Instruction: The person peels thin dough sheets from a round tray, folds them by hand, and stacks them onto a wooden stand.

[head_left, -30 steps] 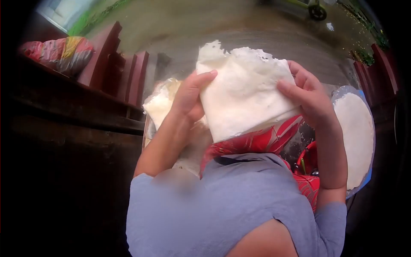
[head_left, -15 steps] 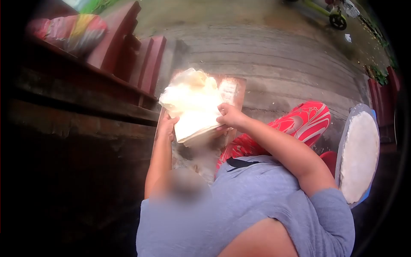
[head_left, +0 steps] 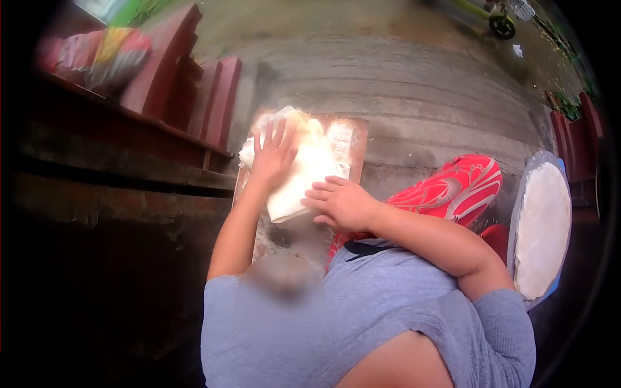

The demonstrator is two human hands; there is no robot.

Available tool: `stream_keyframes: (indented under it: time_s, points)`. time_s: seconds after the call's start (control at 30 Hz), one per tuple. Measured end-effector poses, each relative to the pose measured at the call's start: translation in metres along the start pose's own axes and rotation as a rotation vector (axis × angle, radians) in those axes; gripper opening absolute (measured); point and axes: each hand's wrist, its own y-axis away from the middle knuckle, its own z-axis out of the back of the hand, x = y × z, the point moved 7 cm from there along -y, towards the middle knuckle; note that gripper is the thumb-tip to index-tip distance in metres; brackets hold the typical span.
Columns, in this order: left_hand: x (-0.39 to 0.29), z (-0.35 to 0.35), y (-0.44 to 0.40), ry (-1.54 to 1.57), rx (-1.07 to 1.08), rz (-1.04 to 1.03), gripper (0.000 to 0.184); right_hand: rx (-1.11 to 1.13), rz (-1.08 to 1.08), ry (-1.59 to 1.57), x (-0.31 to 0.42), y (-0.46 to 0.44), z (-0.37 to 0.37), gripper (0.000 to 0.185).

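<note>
A stack of pale, folded sheets [head_left: 299, 184] lies on a low wooden board [head_left: 358, 139]. My left hand [head_left: 273, 157] rests flat on the upper left part of the stack, fingers spread. Over the stack's lower right edge lies my right hand [head_left: 339, 202], its fingers extended and apart. Neither hand grips anything. Bright light washes out the sheets, so their layers are hard to tell apart.
On the right stands an oval tray [head_left: 515, 239] bearing a flat white sheet. A red container [head_left: 495, 238] is beside it. Dark red wooden posts [head_left: 223, 107] and a colourful bundle [head_left: 107, 55] are at left. A wheeled thing [head_left: 501, 27] stands at the back.
The pale sheet held up in both hands came down onto the stack on the board. My hands then let go of its edges and opened flat on top.
</note>
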Motion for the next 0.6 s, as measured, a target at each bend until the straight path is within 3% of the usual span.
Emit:
stream_keyframes:
  time_s: [0.07, 0.1, 0.2, 0.3, 0.33, 0.4, 0.5, 0.57, 0.6]
  points:
    - [0.009, -0.044, -0.009, 0.195, 0.291, 0.127, 0.056, 0.195, 0.035, -0.1, 0.002, 0.011, -0.03, 0.048]
    - [0.007, -0.057, -0.01, 0.327, 0.393, 0.184, 0.055, 0.17, 0.049, -0.097, -0.001, 0.012, -0.031, 0.046]
    - [0.008, -0.064, -0.01, 0.356, 0.444, 0.181, 0.055, 0.16, 0.052, -0.172, -0.007, 0.017, -0.024, 0.045]
    - [0.018, -0.054, -0.009, 0.357, 0.439, 0.129, 0.052, -0.126, 0.076, -0.068, -0.011, 0.025, 0.044, 0.038]
    - [0.022, -0.045, -0.013, 0.371, 0.348, 0.061, 0.051, -0.232, 0.049, -0.048, -0.015, 0.038, 0.075, 0.035]
    - [0.022, -0.014, -0.022, 0.28, 0.175, 0.004, 0.043, -0.461, -0.117, -0.076, -0.035, 0.08, 0.146, 0.026]
    - [0.006, 0.027, -0.038, 0.37, 0.069, -0.043, 0.034, -0.901, -0.535, -0.022, -0.094, 0.196, 0.214, 0.013]
    - [-0.021, 0.055, -0.05, 0.494, 0.021, -0.067, 0.029, -1.056, -1.018, -0.026, -0.14, 0.301, 0.223, 0.014]
    - [-0.038, 0.064, -0.057, 0.492, 0.026, -0.085, 0.029, -0.995, -1.2, 0.086, -0.16, 0.357, 0.217, 0.014]
